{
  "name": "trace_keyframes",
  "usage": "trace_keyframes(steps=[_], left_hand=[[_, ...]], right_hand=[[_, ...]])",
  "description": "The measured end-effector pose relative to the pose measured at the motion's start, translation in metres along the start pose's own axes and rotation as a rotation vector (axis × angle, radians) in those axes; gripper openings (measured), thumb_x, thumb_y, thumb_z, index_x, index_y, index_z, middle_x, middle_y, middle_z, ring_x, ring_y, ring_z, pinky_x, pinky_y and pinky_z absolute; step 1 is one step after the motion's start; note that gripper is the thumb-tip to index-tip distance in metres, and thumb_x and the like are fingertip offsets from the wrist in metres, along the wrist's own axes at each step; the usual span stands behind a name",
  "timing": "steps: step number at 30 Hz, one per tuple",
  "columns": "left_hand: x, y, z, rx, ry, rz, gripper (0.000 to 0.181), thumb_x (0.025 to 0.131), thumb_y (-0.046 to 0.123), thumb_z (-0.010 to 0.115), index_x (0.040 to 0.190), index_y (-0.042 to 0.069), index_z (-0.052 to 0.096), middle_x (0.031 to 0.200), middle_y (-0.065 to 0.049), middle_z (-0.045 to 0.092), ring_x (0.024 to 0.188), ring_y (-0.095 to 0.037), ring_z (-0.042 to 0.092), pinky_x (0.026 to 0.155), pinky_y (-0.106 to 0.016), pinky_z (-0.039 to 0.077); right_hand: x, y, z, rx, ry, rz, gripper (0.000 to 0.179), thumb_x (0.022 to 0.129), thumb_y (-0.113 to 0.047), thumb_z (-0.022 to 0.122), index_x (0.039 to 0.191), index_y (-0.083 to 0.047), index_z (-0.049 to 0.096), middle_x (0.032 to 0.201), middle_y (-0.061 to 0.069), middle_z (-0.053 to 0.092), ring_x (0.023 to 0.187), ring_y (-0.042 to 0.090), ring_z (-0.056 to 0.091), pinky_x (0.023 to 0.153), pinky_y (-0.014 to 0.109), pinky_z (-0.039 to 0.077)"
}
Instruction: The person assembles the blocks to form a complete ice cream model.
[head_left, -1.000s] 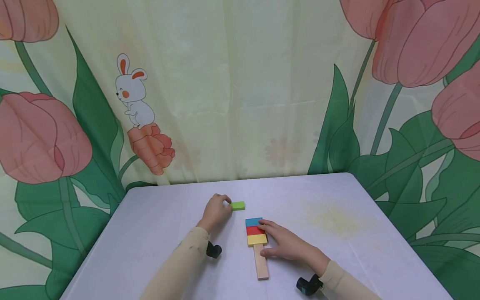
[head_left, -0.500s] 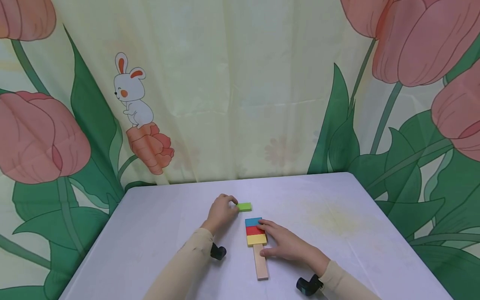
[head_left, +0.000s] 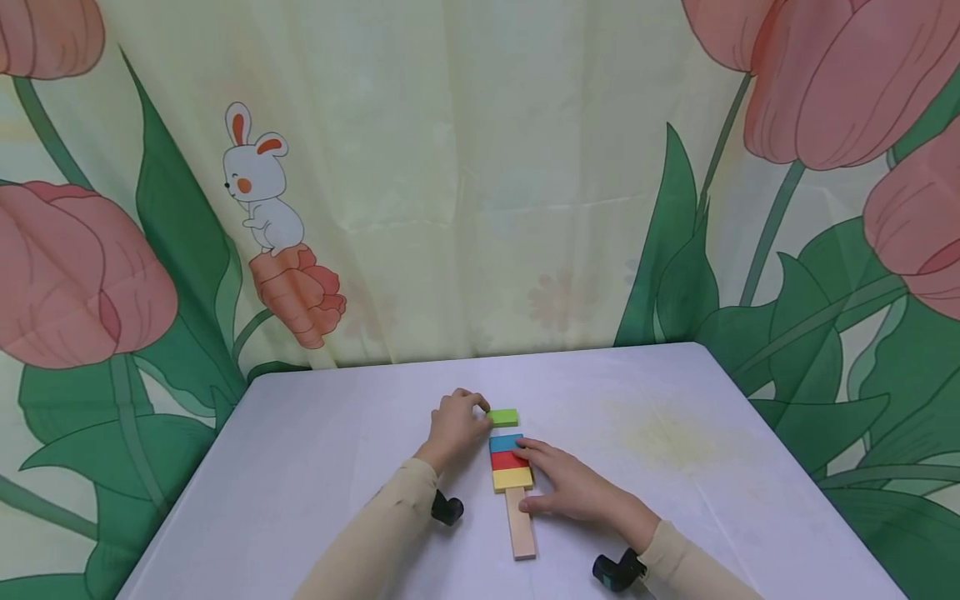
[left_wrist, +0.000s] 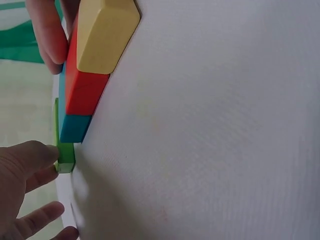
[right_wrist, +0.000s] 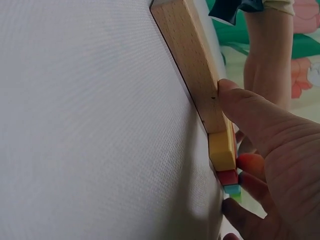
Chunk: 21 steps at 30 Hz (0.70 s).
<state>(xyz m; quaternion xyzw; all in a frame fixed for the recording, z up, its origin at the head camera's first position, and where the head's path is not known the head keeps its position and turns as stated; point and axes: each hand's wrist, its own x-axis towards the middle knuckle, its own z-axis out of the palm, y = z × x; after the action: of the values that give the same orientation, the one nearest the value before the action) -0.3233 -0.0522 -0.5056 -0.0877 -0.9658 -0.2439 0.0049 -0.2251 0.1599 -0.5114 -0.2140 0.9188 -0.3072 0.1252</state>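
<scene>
My left hand point(head_left: 456, 428) pinches the left end of a flat green block point(head_left: 503, 417) between thumb and fingers. The green block lies just beyond a row of blocks on the white table. Nearest it in that row is a blue block point(head_left: 506, 443), then a red block point(head_left: 508, 460), then a yellow block point(head_left: 513, 479). A longer plain wooden block point(head_left: 521, 523) runs lengthwise toward me from the yellow one. My right hand point(head_left: 576, 487) rests along the row's right side, its thumb point(right_wrist: 250, 107) against the wooden block and its extended fingers at the red and blue blocks.
A white cloth covers the table point(head_left: 322, 450), with a faint yellowish stain point(head_left: 667, 440) on the right. Behind its far edge hangs a curtain point(head_left: 480, 192) printed with tulips and a rabbit. Each wrist carries a small black camera point(head_left: 619, 570).
My left hand has slid the green block to the right and slightly toward me, until it lies just beyond the blue block. My right hand and the other blocks have stayed in place.
</scene>
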Motion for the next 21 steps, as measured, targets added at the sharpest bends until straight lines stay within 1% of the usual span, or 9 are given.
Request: trace_keyframes(steps=[3, 8, 11, 13, 15, 17, 18, 21], left_hand=[[0.000, 0.000, 0.002, 0.003, 0.003, 0.007, 0.018, 0.090, 0.028, 0.077, 0.107, 0.019, 0.076, 0.129, -0.013, 0.064, 0.119, -0.036, 0.057, 0.100, -0.063, 0.046], [0.000, 0.000, 0.004, 0.014, 0.013, 0.026, 0.020, 0.091, 0.029, 0.076, 0.108, 0.019, 0.076, 0.129, -0.014, 0.065, 0.119, -0.037, 0.058, 0.098, -0.062, 0.048], [-0.001, -0.002, 0.004, 0.013, 0.016, 0.022, 0.026, 0.093, 0.031, 0.074, 0.115, 0.017, 0.073, 0.130, -0.013, 0.065, 0.119, -0.035, 0.058, 0.099, -0.059, 0.049], [-0.002, -0.003, 0.004, -0.007, 0.026, 0.022, 0.031, 0.094, 0.030, 0.073, 0.121, 0.015, 0.070, 0.130, -0.012, 0.065, 0.118, -0.034, 0.059, 0.099, -0.057, 0.050], [-0.004, -0.004, 0.003, -0.045, 0.036, 0.023, 0.035, 0.096, 0.028, 0.070, 0.126, 0.012, 0.067, 0.129, -0.012, 0.066, 0.119, -0.033, 0.060, 0.100, -0.055, 0.050], [-0.007, -0.005, 0.001, -0.105, 0.051, 0.028, 0.034, 0.097, 0.025, 0.067, 0.127, 0.009, 0.066, 0.127, -0.013, 0.067, 0.118, -0.033, 0.062, 0.100, -0.053, 0.052], [-0.009, -0.006, 0.000, -0.143, 0.054, 0.023, 0.033, 0.098, 0.023, 0.066, 0.127, 0.008, 0.066, 0.127, -0.013, 0.067, 0.117, -0.032, 0.062, 0.100, -0.051, 0.053], [-0.015, -0.006, -0.002, -0.268, 0.048, -0.011, 0.029, 0.101, 0.021, 0.061, 0.127, 0.007, 0.066, 0.125, -0.011, 0.068, 0.111, -0.028, 0.064, 0.096, -0.046, 0.055]], right_hand=[[0.000, 0.000, 0.000, -0.004, 0.002, -0.010, 0.087, 0.085, -0.055, 0.079, 0.156, -0.016, 0.046, 0.166, 0.005, 0.037, 0.152, 0.035, 0.036, 0.116, 0.063, 0.035], [0.000, -0.001, -0.002, -0.006, 0.004, -0.012, 0.088, 0.085, -0.055, 0.079, 0.156, -0.015, 0.046, 0.165, 0.006, 0.038, 0.151, 0.036, 0.036, 0.116, 0.063, 0.035], [-0.001, -0.002, -0.002, 0.002, 0.005, -0.023, 0.087, 0.085, -0.054, 0.079, 0.156, -0.014, 0.046, 0.165, 0.006, 0.038, 0.151, 0.037, 0.037, 0.116, 0.064, 0.035], [-0.001, -0.001, -0.002, 0.002, 0.002, -0.029, 0.088, 0.086, -0.055, 0.078, 0.156, -0.015, 0.046, 0.165, 0.005, 0.038, 0.151, 0.036, 0.037, 0.116, 0.063, 0.036], [-0.002, 0.000, -0.002, 0.015, 0.012, -0.024, 0.086, 0.087, -0.056, 0.077, 0.157, -0.016, 0.045, 0.165, 0.005, 0.039, 0.150, 0.035, 0.038, 0.115, 0.063, 0.037], [-0.002, 0.002, -0.003, 0.058, 0.038, -0.007, 0.081, 0.090, -0.054, 0.074, 0.156, -0.017, 0.046, 0.163, 0.004, 0.041, 0.150, 0.033, 0.039, 0.116, 0.061, 0.037], [-0.001, 0.002, -0.003, 0.093, 0.063, 0.002, 0.077, 0.092, -0.052, 0.073, 0.155, -0.018, 0.047, 0.161, 0.004, 0.043, 0.150, 0.033, 0.040, 0.116, 0.060, 0.037], [0.001, 0.002, -0.005, 0.230, 0.159, 0.066, 0.061, 0.099, -0.045, 0.067, 0.152, -0.020, 0.050, 0.156, 0.003, 0.050, 0.145, 0.032, 0.047, 0.114, 0.058, 0.041]])
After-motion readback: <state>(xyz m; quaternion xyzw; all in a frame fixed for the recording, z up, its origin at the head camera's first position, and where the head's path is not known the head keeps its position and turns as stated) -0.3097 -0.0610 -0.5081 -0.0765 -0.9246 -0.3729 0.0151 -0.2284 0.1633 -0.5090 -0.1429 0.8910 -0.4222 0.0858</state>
